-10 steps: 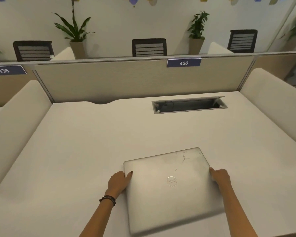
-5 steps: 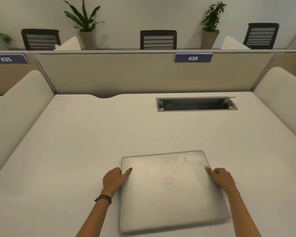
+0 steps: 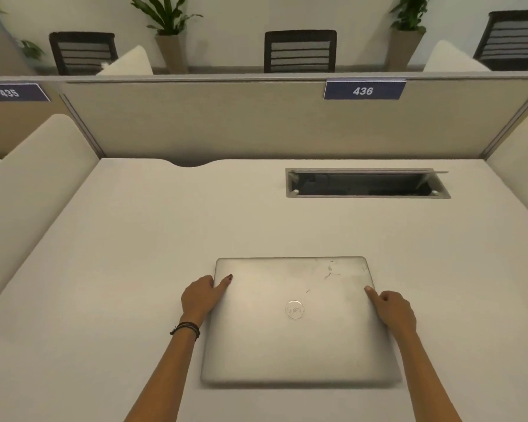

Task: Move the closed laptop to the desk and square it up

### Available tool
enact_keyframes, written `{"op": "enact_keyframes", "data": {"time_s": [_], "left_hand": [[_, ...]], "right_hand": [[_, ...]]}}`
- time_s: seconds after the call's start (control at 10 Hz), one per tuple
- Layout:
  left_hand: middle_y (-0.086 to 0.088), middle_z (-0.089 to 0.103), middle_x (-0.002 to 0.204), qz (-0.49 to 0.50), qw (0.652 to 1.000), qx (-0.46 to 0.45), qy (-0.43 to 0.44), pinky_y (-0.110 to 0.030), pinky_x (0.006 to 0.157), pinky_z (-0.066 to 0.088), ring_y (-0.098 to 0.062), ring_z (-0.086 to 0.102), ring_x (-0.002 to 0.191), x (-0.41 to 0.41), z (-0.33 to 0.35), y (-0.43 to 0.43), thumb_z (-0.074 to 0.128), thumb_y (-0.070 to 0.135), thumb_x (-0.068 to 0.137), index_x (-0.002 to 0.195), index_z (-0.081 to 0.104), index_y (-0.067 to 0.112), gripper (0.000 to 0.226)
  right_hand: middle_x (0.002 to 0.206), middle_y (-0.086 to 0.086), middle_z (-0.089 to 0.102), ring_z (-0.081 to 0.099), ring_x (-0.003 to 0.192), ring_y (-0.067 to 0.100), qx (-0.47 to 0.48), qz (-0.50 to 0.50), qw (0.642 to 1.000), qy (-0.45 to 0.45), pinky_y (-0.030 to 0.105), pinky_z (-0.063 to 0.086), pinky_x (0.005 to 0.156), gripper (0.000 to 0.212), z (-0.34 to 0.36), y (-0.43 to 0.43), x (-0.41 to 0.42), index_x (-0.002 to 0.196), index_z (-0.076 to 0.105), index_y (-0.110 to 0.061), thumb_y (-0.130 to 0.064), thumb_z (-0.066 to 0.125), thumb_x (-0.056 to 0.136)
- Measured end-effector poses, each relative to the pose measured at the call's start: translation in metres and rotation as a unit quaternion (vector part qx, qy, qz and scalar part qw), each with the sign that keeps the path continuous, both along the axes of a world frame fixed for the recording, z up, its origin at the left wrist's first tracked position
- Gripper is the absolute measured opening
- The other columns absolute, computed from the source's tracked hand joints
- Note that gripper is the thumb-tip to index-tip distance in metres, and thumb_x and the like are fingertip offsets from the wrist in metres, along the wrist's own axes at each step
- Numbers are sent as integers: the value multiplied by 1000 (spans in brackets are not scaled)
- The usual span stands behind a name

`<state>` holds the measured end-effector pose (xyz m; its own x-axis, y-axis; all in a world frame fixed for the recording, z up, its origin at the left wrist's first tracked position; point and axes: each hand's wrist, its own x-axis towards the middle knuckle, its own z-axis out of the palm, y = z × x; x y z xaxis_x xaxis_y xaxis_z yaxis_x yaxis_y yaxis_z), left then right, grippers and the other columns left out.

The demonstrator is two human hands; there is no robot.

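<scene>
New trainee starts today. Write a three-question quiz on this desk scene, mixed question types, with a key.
1. True or false: the laptop lies closed on the desk.
2. Which hand wears the dark bracelet? A) left hand B) right hand
3. What number is on the blue label above the cable tray?

Key: 1 true; 2 A; 3 436.

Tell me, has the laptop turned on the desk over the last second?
Yes. The laptop has rotated clockwise: its far edge, earlier slanted against the cable tray slot, now runs parallel to it, with both hands at its sides.
</scene>
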<state>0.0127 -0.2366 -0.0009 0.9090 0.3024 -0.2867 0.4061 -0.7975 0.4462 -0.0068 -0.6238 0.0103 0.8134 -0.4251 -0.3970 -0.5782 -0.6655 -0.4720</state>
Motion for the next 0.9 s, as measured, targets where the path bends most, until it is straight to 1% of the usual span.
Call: {"op": "enact_keyframes", "data": {"time_s": [0.2,0.4,0.5,0.6,0.7,0.8,0.9], "left_hand": [[4,36,52,13,1000,-3,6,-28,49,26,-15,35,49,17,-2,-4,49,62,85,58,28,16,58],[3,37,54,27,999,-9,-26,-28,48,27,-15,35,48,9,-9,-9,47,59,88,61,26,15,55],[2,43,57,29,999,3,-31,-27,48,28,-14,39,49,5,-6,-14,45,56,91,62,29,16,51],[-1,47,63,44,998,8,-33,-29,52,34,-20,46,58,1,-2,-20,46,51,92,71,36,12,45],[-7,54,79,70,994,-14,-81,-33,62,43,-25,51,72,-11,-3,-30,51,43,92,85,41,8,37],[-12,54,112,50,993,-13,-104,-36,75,46,-27,52,97,-22,4,-36,53,36,92,115,46,7,37],[-12,45,135,6,991,49,-124,-38,89,48,-29,47,118,-19,13,-33,51,34,94,138,37,7,53]], "right_hand": [[49,-1,33,33,47,17,0,3,1000,-5,26,24,47,57,-4,-5,16,51,25,-15,-50,47,90],[50,-1,34,34,46,17,-6,32,999,-5,26,24,46,56,-8,-10,19,51,25,-16,-50,46,90],[49,-2,34,33,46,17,-14,51,998,-19,27,25,47,56,-8,-12,18,52,24,-16,-49,44,92],[49,-2,36,35,45,17,-5,52,998,-24,27,27,47,55,-6,-13,17,50,26,-16,-47,44,93],[67,6,57,49,60,23,19,45,998,-26,32,39,60,41,-2,-13,19,67,47,-11,-43,45,93],[110,18,62,59,95,33,29,53,998,-29,35,42,75,39,10,-4,24,121,43,-8,-34,49,93],[123,23,58,56,113,36,27,117,992,-48,40,45,92,55,33,6,37,138,30,-8,-32,51,92]]}}
